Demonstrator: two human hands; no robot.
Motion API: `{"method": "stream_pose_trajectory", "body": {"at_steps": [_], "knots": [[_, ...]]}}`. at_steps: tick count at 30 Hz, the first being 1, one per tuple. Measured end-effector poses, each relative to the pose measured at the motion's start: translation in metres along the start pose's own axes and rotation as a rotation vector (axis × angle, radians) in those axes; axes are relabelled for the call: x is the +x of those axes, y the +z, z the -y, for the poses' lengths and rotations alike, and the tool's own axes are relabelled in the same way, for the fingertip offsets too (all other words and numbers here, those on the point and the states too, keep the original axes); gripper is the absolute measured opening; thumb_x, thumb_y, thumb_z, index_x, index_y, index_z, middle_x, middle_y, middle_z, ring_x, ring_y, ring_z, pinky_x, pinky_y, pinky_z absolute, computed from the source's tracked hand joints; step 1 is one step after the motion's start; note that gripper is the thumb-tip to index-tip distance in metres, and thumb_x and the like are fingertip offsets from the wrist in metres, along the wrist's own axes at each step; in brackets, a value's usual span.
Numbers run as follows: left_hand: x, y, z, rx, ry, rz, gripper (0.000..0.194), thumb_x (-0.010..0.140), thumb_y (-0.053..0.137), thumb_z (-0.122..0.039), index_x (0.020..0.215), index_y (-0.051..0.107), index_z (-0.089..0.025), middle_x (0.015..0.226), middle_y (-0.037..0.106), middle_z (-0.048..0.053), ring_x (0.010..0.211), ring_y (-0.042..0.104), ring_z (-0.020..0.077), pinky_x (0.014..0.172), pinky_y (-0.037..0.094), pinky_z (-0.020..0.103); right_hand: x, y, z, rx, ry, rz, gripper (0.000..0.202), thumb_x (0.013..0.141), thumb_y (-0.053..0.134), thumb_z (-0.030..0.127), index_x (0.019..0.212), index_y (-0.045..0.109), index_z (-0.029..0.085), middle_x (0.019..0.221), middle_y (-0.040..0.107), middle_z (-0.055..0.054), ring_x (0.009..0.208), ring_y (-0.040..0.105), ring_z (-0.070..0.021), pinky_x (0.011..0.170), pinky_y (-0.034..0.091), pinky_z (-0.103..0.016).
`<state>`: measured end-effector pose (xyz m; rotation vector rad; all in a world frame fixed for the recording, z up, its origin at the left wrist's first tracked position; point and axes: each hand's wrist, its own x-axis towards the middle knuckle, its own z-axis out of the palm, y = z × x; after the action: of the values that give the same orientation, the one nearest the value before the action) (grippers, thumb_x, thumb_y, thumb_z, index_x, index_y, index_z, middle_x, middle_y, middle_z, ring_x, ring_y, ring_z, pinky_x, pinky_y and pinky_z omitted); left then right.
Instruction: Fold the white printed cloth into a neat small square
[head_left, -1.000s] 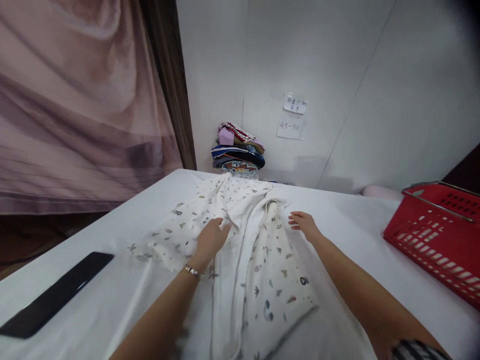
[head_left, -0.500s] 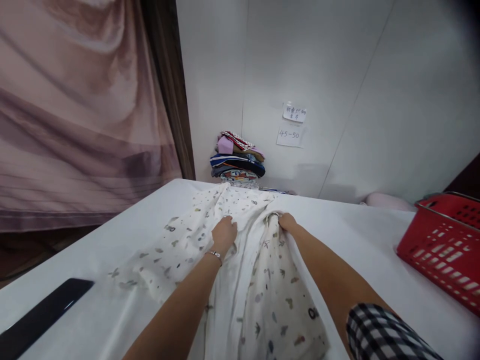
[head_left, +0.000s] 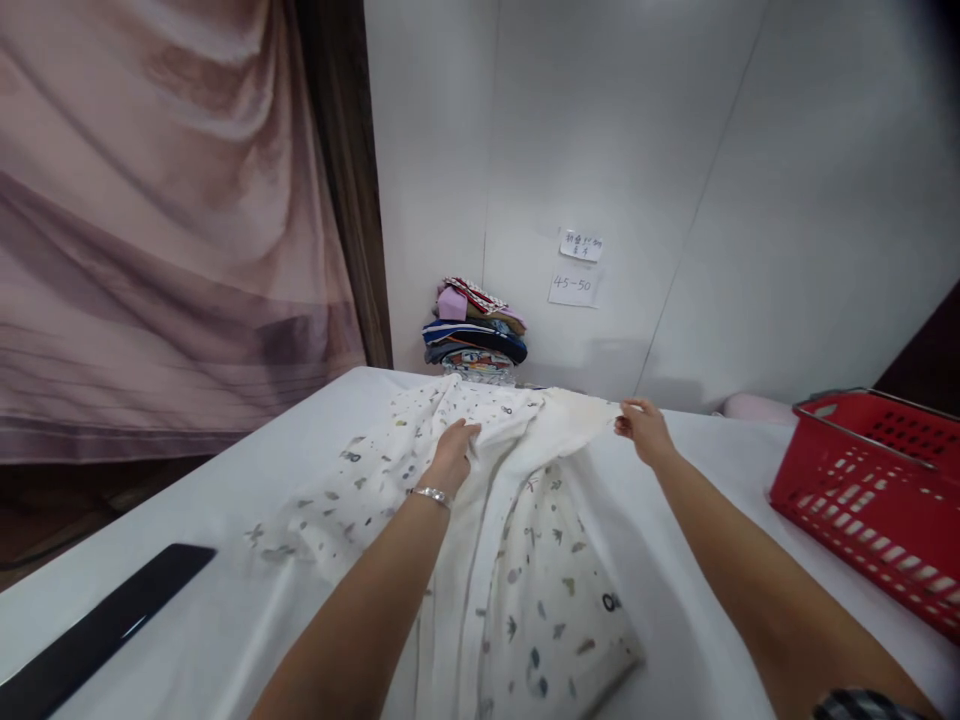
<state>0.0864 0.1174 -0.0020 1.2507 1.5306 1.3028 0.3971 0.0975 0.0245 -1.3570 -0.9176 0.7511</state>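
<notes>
Printed white garment, spread on a table, two bare hands upon it

One garment [head_left: 555, 580], white with small scattered motifs, rumpled in long folds; lies across the middle of a white table [head_left: 675, 530], reaching towards its far edge.

One left hand [head_left: 452, 455], bracelet [head_left: 433, 495] at the wrist; rests on the garment's upper middle, fingers bent over a fold. Whether it pinches the cloth, I cannot tell.

One right hand [head_left: 645, 430]; thumb and fingers pinch a pale end of the same cloth, drawn out to the side. Checked cuff [head_left: 855, 705] farther down the arm.

One dark flat object [head_left: 112, 620], on the table, left of the garment.

One red basket [head_left: 862, 490], openwork sides, metal handle; at the right, well apart from the cloth.

One stack of folded fabrics [head_left: 476, 330], mixed colours, beyond the far edge, near a pale wall [head_left: 600, 120].

Two paper notes [head_left: 574, 288], handwritten, on that wall; the lower reads "45-50".
</notes>
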Motion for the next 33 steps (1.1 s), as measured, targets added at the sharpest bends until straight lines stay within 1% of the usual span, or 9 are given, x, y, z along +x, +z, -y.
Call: {"method": "stream_pose_trajectory", "body": {"at_steps": [3, 7, 9, 13, 18, 22, 24, 28, 33], "knots": [[-0.033, -0.001, -0.034, -0.161, 0.082, -0.003, 0.045, 0.085, 0.052, -0.033, 0.127, 0.049, -0.018, 0.119, 0.061, 0.01, 0.102, 0.061, 0.0183, 0.085, 0.049, 0.029, -0.031, -0.027, 0.034, 0.129, -0.126, 0.108, 0.033, 0.07, 0.069, 0.036, 0.096, 0.054, 0.02, 0.054, 0.051, 0.007, 0.042, 0.048, -0.0078, 0.039, 0.04, -0.019], [-0.103, 0.004, -0.057, -0.348, 0.439, 0.177, 0.031, 0.079, 0.059, -0.034, 0.107, 0.062, -0.021, 0.111, 0.065, 0.005, 0.103, 0.058, 0.0201, 0.088, 0.047, 0.029, -0.103, -0.049, 0.049, 0.149, -0.116, 0.314, 0.037, 0.072, 0.069, 0.039, 0.102, 0.058, 0.022, 0.056, 0.054, 0.006, 0.038, 0.045, -0.0068, 0.037, 0.034, -0.019], [-0.134, 0.008, -0.051, -0.34, 0.432, 0.297, 0.024, 0.079, 0.058, -0.035, 0.097, 0.065, -0.02, 0.098, 0.068, 0.004, 0.093, 0.061, 0.019, 0.081, 0.048, 0.028, -0.136, -0.049, 0.041, 0.129, -0.045, 0.407, 0.031, 0.074, 0.068, 0.04, 0.096, 0.062, 0.02, 0.062, 0.058, 0.004, 0.04, 0.047, -0.007, 0.04, 0.037, -0.021], [-0.17, 0.015, -0.025, -0.352, 0.235, 0.408, 0.024, 0.077, 0.055, -0.031, 0.095, 0.065, -0.019, 0.09, 0.068, 0.003, 0.088, 0.061, 0.0186, 0.078, 0.048, 0.028, -0.174, -0.036, 0.013, 0.186, 0.069, 0.503, 0.027, 0.076, 0.066, 0.038, 0.093, 0.065, 0.018, 0.062, 0.06, 0.001, 0.05, 0.051, -0.0092, 0.049, 0.042, -0.024], [-0.186, 0.017, -0.012, -0.275, 0.073, 0.499, 0.04, 0.064, 0.057, -0.015, 0.103, 0.063, -0.02, 0.099, 0.067, 0.003, 0.088, 0.059, 0.0175, 0.078, 0.047, 0.027, -0.186, -0.017, -0.016, 0.177, 0.039, 0.661, 0.038, 0.071, 0.067, 0.024, 0.109, 0.061, 0.02, 0.069, 0.058, 0.002, 0.06, 0.051, -0.0099, 0.054, 0.041, -0.022], [-0.189, 0.014, -0.003, -0.269, 0.007, 0.411, 0.02, 0.07, 0.062, -0.029, 0.086, 0.062, -0.017, 0.078, 0.064, 0.001, 0.07, 0.056, 0.0142, 0.066, 0.045, 0.025, -0.192, -0.013, -0.023, -0.147, -0.228, 0.676, 0.039, 0.078, 0.059, 0.024, 0.117, 0.058, 0.023, 0.082, 0.058, 0.0, 0.068, 0.053, -0.0118, 0.059, 0.044, -0.025], [-0.189, 0.013, 0.002, -0.275, 0.051, 0.358, 0.02, 0.074, 0.061, -0.036, 0.079, 0.06, -0.017, 0.071, 0.06, 0.0, 0.068, 0.054, 0.0135, 0.065, 0.044, 0.024, -0.194, -0.015, -0.022, -0.321, -0.428, 0.649, 0.033, 0.083, 0.054, 0.025, 0.116, 0.06, 0.024, 0.088, 0.061, -0.002, 0.073, 0.054, -0.014, 0.064, 0.046, -0.027], [-0.191, 0.013, 0.007, -0.261, 0.241, 0.335, 0.018, 0.08, 0.057, -0.036, 0.086, 0.059, -0.019, 0.085, 0.061, 0.001, 0.083, 0.054, 0.0153, 0.078, 0.042, 0.025, -0.193, -0.023, -0.012, -0.56, -0.748, 0.576, 0.025, 0.09, 0.047, 0.027, 0.107, 0.066, 0.026, 0.083, 0.063, -0.006, 0.076, 0.056, -0.0171, 0.069, 0.046, -0.03], [-0.197, 0.015, 0.003, -0.316, 0.263, 0.417, 0.018, 0.085, 0.052, -0.038, 0.086, 0.053, -0.02, 0.079, 0.055, -0.001, 0.075, 0.05, 0.0135, 0.071, 0.041, 0.024, -0.189, -0.025, 0.001, -0.521, -0.858, 0.507, 0.021, 0.089, 0.052, 0.029, 0.097, 0.071, 0.028, 0.117, 0.059, -0.009, 0.109, 0.051, -0.0238, 0.086, 0.046, -0.039]]}}
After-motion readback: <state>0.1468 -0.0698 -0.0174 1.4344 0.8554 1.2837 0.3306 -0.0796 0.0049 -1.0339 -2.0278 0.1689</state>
